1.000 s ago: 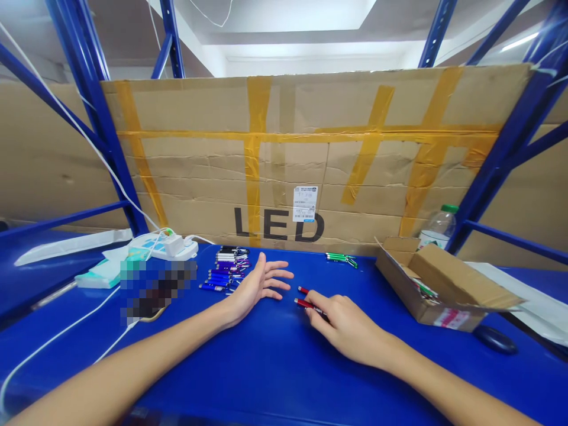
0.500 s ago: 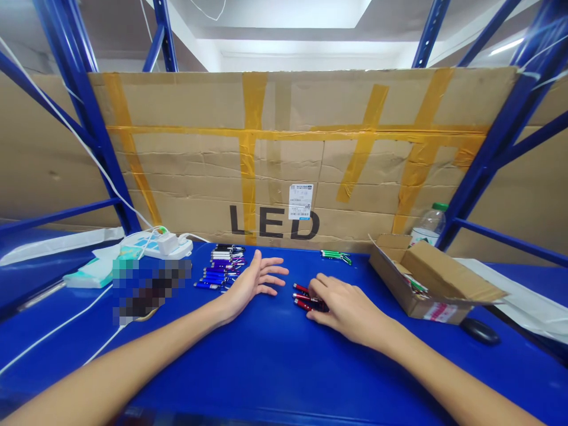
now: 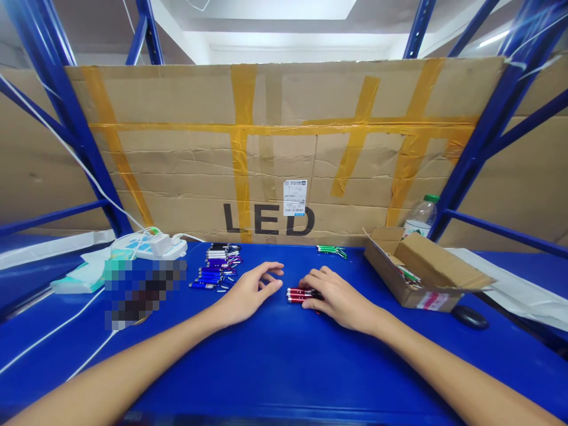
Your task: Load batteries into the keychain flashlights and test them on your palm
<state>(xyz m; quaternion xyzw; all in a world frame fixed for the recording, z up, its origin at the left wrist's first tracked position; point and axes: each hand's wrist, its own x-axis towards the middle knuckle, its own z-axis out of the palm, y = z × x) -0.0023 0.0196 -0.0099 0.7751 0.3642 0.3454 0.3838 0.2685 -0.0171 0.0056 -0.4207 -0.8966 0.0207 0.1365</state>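
Several small red keychain flashlights lie side by side on the blue table, lined up close together. My right hand is closed around their right ends, and its fingers hide the clips. To the left of them hovers my left hand, fingers loosely curved and thumb apart, holding nothing. Beyond it lies a column of matching flashlights, with blue ones nearest and purple, white and black ones farther back. A few green flashlights rest near the cardboard at the back.
On the right stands an open cardboard box with items inside, beside a black computer mouse and a green-capped bottle. A white power strip with cables and a tissue pack lie left. A large cardboard sheet walls the back.
The red flashlights have gone from spread apart to packed together under my right hand. My left hand has turned palm down and its fingers have curled in. The view has shifted slightly.
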